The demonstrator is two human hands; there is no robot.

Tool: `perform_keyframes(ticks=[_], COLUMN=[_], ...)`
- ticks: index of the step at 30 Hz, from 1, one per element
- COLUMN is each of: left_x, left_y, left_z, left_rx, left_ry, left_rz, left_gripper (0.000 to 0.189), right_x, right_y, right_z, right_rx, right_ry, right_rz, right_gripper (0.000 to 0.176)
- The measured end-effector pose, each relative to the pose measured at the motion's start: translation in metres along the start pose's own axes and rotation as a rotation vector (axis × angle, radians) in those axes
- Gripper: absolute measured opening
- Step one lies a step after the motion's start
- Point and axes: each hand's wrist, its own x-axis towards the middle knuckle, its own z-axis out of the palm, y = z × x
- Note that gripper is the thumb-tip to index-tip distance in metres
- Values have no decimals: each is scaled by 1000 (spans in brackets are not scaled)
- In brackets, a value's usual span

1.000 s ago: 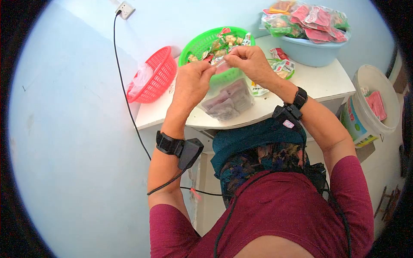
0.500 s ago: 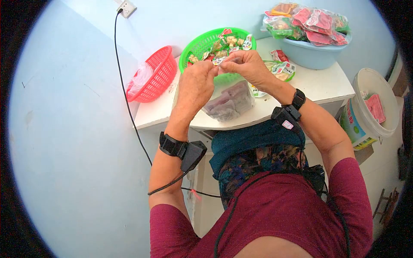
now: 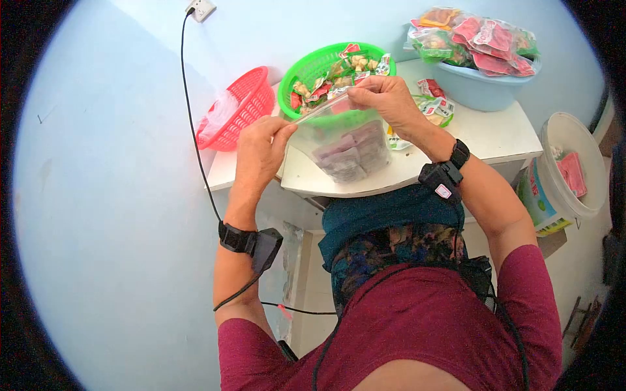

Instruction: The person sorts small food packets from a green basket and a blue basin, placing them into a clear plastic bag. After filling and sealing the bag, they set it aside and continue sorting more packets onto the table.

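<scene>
A clear plastic bag [image 3: 329,133] hangs upright between my hands, its top edge stretched straight. Several dark purplish packets [image 3: 355,155] lie in its lower part, close to the white table's front edge. My left hand [image 3: 259,146] pinches the bag's left top corner between thumb and fingers. Thumb and forefinger of my right hand [image 3: 390,104] grip the right end of the same edge. Behind the bag, a green basket [image 3: 293,72] holds several small packets with pale and red contents. Part of this basket is hidden by the bag and my right hand.
A red basket [image 3: 251,107] with clear plastic bags [image 3: 218,117] leans at the left wall. Several food packets [image 3: 435,107] lie right of my right hand on the white table [image 3: 482,140]. A blue basin [image 3: 482,91] heaped with packets stands behind; a white bucket [image 3: 570,130] is at right.
My left hand has moved left and down, away from my right hand. The bag's top edge, bunched between both hands before, is now pulled out straight.
</scene>
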Motion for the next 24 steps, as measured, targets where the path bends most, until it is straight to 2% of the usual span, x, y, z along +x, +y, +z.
perform_keyframes(ticks=[5,8,11,15,19,24], left_x=[-2,2,5,12,21,20], left_y=[-5,-8,2,35,42,41], left_z=[-15,-19,-13,7,32,41], left_rx=[-103,-77,-35,36,-46,20], left_ry=[-85,-166,44,25,-3,72], left_rz=[-179,-206,-23,34,1,48], left_gripper=[19,15,19,23,20,17], right_x=[0,0,-1,1,1,-4], right_y=[-1,-2,-5,-3,0,-9], right_z=[1,1,2,5,1,-5], right_rx=[32,26,13,-8,-80,-63], right_ry=[1,-6,-3,-9,-69,-26], right_rz=[8,7,18,37,3,13], right_gripper=[18,19,20,20,19,19])
